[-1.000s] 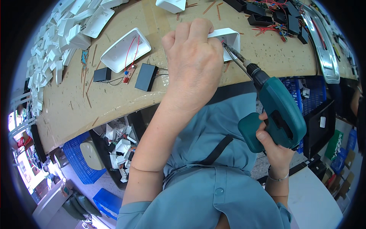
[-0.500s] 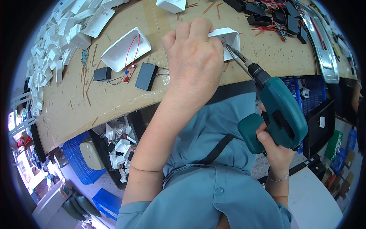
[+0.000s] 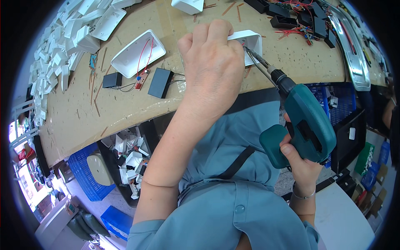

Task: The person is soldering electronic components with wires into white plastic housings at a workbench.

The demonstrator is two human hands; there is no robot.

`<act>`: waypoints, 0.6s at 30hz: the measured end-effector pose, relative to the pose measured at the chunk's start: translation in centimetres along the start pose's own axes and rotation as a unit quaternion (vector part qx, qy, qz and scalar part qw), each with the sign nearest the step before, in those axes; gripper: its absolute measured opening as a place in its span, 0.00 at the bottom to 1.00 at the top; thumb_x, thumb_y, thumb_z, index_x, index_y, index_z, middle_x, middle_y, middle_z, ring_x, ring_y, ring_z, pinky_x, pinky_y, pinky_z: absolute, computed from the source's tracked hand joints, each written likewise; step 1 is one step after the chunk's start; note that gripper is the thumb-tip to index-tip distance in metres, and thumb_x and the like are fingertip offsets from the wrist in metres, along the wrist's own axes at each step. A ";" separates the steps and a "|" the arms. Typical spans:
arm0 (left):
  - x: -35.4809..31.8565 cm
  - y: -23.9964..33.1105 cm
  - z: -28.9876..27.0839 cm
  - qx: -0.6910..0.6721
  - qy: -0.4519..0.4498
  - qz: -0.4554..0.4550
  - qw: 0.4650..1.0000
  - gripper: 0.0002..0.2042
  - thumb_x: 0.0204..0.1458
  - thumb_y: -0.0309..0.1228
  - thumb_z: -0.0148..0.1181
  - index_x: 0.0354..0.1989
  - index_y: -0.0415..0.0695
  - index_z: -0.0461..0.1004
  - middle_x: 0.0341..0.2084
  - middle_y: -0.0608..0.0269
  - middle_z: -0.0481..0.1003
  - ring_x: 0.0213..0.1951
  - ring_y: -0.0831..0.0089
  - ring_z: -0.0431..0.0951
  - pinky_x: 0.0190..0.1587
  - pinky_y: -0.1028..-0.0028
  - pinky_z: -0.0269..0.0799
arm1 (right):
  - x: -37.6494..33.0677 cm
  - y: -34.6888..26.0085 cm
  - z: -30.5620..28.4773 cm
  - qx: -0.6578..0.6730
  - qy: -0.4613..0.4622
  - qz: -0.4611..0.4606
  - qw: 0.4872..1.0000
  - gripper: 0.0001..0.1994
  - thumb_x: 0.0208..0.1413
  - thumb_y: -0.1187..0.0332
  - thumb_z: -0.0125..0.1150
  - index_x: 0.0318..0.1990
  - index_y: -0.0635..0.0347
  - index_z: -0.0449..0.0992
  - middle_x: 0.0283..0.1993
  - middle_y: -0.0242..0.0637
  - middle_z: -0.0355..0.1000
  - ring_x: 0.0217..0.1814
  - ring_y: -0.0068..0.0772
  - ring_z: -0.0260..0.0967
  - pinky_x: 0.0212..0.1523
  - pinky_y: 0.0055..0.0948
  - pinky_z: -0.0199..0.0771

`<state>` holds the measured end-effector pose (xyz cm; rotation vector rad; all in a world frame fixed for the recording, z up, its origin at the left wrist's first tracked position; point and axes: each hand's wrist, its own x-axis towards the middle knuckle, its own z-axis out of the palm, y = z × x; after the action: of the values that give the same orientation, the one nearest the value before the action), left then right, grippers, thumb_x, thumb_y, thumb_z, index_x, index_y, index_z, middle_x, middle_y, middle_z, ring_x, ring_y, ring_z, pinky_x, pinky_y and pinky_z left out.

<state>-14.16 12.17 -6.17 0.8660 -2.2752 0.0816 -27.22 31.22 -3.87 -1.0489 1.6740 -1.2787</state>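
In my right hand [image 3: 299, 160] is a green soldering gun [image 3: 310, 121], its thin metal tip pointing up and left. The tip reaches into a white plastic case [image 3: 255, 41] lying on the cardboard-covered table. My left hand [image 3: 212, 58] is closed over the left side of that case, and its fingertips are hidden behind the knuckles. A bit of red shows inside, where the tip meets the work. Left of my hand lies another white case [image 3: 139, 54] with two red wires running to a small circuit board [image 3: 142, 80]. Beside it are a black box [image 3: 160, 83] and a smaller black box [image 3: 112, 81].
White cases [image 3: 71, 35] are heaped at the far left. Black boxes with boards and red wires [image 3: 304, 21] crowd the far right, next to a metal tray [image 3: 352, 50]. Below the table edge stand a bin of white parts [image 3: 132, 162] and a blue basket [image 3: 89, 175].
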 end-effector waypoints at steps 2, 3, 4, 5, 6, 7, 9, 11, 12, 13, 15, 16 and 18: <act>0.0 0.0 0.0 0.000 -0.004 -0.001 1.000 0.04 0.30 0.22 0.53 0.18 0.36 0.71 0.32 0.57 0.66 0.37 0.62 0.63 0.40 0.66 0.54 | -0.1 0.1 -0.2 -0.002 -0.002 0.002 1.000 0.28 0.42 0.78 0.60 0.54 0.68 0.60 0.49 0.51 0.66 0.31 0.22 0.67 0.35 0.21 0.69; -0.1 -0.1 0.1 0.001 0.000 0.002 1.000 0.04 0.30 0.22 0.54 0.18 0.36 0.71 0.32 0.57 0.66 0.37 0.62 0.63 0.40 0.66 0.54 | -0.2 0.1 -0.2 -0.004 -0.004 0.005 1.000 0.28 0.42 0.77 0.60 0.55 0.68 0.60 0.49 0.51 0.66 0.31 0.22 0.67 0.35 0.21 0.69; -0.1 -0.1 0.1 0.002 0.003 0.005 1.000 0.04 0.30 0.22 0.54 0.18 0.36 0.71 0.32 0.57 0.66 0.37 0.62 0.64 0.40 0.66 0.54 | -0.3 0.0 -0.2 -0.004 -0.004 0.005 1.000 0.28 0.42 0.77 0.60 0.55 0.68 0.60 0.49 0.51 0.66 0.31 0.22 0.67 0.35 0.21 0.69; -0.1 -0.1 0.1 0.002 0.004 0.005 1.000 0.04 0.30 0.22 0.54 0.18 0.36 0.71 0.32 0.57 0.66 0.37 0.62 0.64 0.40 0.66 0.54 | -0.4 -0.2 -0.2 0.010 -0.001 0.010 1.000 0.29 0.42 0.77 0.61 0.55 0.68 0.59 0.49 0.51 0.66 0.31 0.23 0.67 0.35 0.21 0.69; 0.0 0.0 0.0 0.001 -0.001 0.002 1.000 0.04 0.30 0.22 0.54 0.18 0.36 0.71 0.32 0.57 0.66 0.37 0.62 0.64 0.40 0.66 0.54 | -0.5 -0.4 -0.2 0.024 0.003 0.016 1.000 0.29 0.42 0.77 0.61 0.55 0.68 0.59 0.50 0.51 0.66 0.31 0.23 0.67 0.35 0.21 0.69; 0.0 0.0 -0.1 0.000 -0.006 -0.001 1.000 0.04 0.29 0.23 0.54 0.18 0.36 0.71 0.32 0.57 0.66 0.37 0.63 0.64 0.41 0.65 0.54 | -0.6 -0.3 -0.3 0.024 0.002 0.016 1.000 0.29 0.42 0.77 0.61 0.55 0.68 0.59 0.50 0.51 0.66 0.31 0.23 0.67 0.35 0.21 0.69; 0.1 0.1 -0.5 0.013 -0.017 -0.010 1.000 0.04 0.34 0.24 0.56 0.20 0.38 0.72 0.34 0.60 0.67 0.37 0.63 0.65 0.41 0.65 0.55 | -0.8 -0.1 -0.7 0.029 0.005 -0.021 0.999 0.30 0.42 0.75 0.62 0.56 0.69 0.58 0.50 0.52 0.65 0.31 0.25 0.68 0.34 0.21 0.70; 0.0 0.2 -0.7 0.026 -0.028 -0.019 0.999 0.03 0.39 0.26 0.57 0.23 0.40 0.74 0.35 0.62 0.68 0.37 0.64 0.66 0.42 0.65 0.57 | -0.9 -0.1 -0.7 0.053 0.015 -0.034 0.998 0.31 0.42 0.74 0.63 0.56 0.69 0.57 0.50 0.53 0.65 0.31 0.26 0.68 0.33 0.22 0.70; -0.1 0.2 -0.7 0.006 -0.021 -0.013 1.000 0.04 0.35 0.25 0.57 0.21 0.38 0.73 0.35 0.60 0.67 0.38 0.63 0.65 0.42 0.65 0.56 | -0.9 0.0 -0.6 0.077 0.024 -0.047 0.996 0.32 0.42 0.72 0.64 0.56 0.69 0.57 0.50 0.54 0.65 0.31 0.26 0.68 0.32 0.22 0.70; -0.1 0.2 -0.7 -0.014 -0.015 -0.008 1.000 0.05 0.31 0.24 0.57 0.18 0.36 0.71 0.34 0.57 0.66 0.39 0.62 0.64 0.42 0.65 0.54 | -0.8 0.1 -0.7 0.078 0.023 -0.048 0.996 0.32 0.42 0.72 0.64 0.56 0.69 0.57 0.50 0.54 0.65 0.31 0.26 0.68 0.32 0.22 0.70; -0.2 0.4 -1.0 -0.018 -0.023 -0.007 1.000 0.06 0.31 0.25 0.57 0.19 0.36 0.71 0.36 0.56 0.67 0.40 0.62 0.64 0.43 0.64 0.54 | -0.6 0.3 -1.0 0.095 0.034 -0.065 0.993 0.34 0.43 0.68 0.65 0.57 0.69 0.55 0.51 0.56 0.63 0.31 0.26 0.68 0.30 0.22 0.70; -0.2 0.5 -1.1 -0.022 -0.031 -0.008 0.999 0.06 0.32 0.25 0.57 0.20 0.36 0.72 0.37 0.56 0.67 0.42 0.61 0.65 0.43 0.63 0.54 | -0.5 0.3 -1.1 0.095 0.034 -0.066 0.993 0.34 0.43 0.68 0.65 0.57 0.69 0.55 0.51 0.56 0.63 0.31 0.26 0.68 0.30 0.22 0.70; -0.6 0.4 -1.3 -0.018 -0.015 -0.003 1.000 0.06 0.32 0.25 0.58 0.21 0.38 0.73 0.38 0.56 0.67 0.42 0.61 0.65 0.43 0.63 0.53 | -0.2 0.1 -1.0 0.134 0.050 -0.072 0.987 0.37 0.43 0.63 0.66 0.58 0.70 0.53 0.51 0.57 0.63 0.29 0.26 0.68 0.28 0.22 0.70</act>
<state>-13.30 13.18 -5.48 0.8612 -2.2948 0.0238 -28.09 31.79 -3.76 -0.9696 1.4680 -1.6248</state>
